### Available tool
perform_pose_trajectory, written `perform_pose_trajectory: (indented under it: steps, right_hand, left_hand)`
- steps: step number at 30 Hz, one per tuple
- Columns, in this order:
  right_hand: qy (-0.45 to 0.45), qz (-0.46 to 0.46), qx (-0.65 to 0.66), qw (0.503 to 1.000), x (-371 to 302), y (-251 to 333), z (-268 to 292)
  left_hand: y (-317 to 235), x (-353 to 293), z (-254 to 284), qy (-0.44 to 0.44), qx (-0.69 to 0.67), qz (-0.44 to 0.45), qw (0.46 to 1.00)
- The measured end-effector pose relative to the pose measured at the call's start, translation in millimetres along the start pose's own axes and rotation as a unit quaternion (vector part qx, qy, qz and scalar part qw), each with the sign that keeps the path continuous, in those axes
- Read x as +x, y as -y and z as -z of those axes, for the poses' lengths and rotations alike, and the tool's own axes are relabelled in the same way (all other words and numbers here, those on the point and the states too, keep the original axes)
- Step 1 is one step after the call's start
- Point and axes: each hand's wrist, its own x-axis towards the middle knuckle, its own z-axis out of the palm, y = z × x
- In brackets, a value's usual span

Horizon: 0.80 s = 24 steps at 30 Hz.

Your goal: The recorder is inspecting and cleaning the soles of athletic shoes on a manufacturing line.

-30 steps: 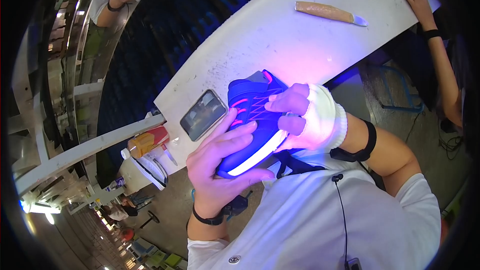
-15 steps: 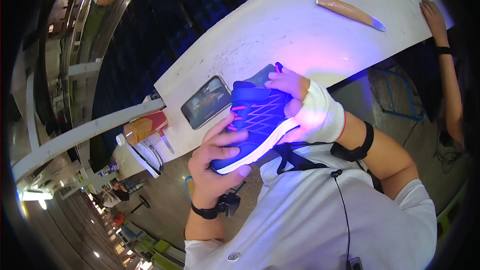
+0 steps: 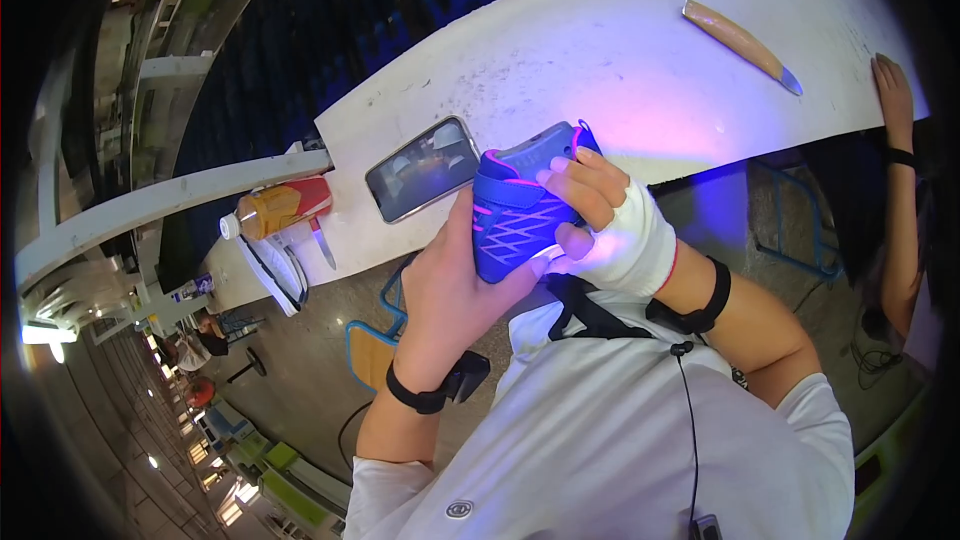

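Just right of the smartphone (image 3: 423,171), fingers of the left hand (image 3: 438,285) and right hand (image 3: 617,225) grasped the blue sneaker (image 3: 522,225), the left apparently around its hidden toe; it seemed light, soft-uppered, firmest along the sole.

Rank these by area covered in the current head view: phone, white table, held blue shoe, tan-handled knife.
1. white table
2. blue shoe, partly hidden
3. phone
4. tan-handled knife
Being nearer the camera may enlarge the shoe's look.
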Motion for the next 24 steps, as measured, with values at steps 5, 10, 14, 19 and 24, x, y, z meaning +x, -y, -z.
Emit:
perform_pose_trajectory:
  steps: [5,10,14,19,24]
  right_hand:
    - [-0.005,0.010,-0.023,1.000,-6,3,-6]
    - [0.015,-0.187,0.109,0.976,-17,1,26]
    - [-0.104,-0.181,0.113,0.971,2,13,82]
    - [-0.030,-0.118,0.140,0.983,38,21,161]
    - [-0.043,-0.162,0.142,0.976,29,32,156]
  left_hand:
    - [-7,3,11,0.017,-0.025,0.009,0.999]
    - [-10,-1,53,0.088,-0.142,-0.149,0.975]
    - [-38,1,21,-0.088,-0.120,-0.325,0.934]
    - [-69,32,-61,-0.080,-0.188,-0.402,0.893]
    - [-65,20,-96,-0.133,-0.295,-0.303,0.897]
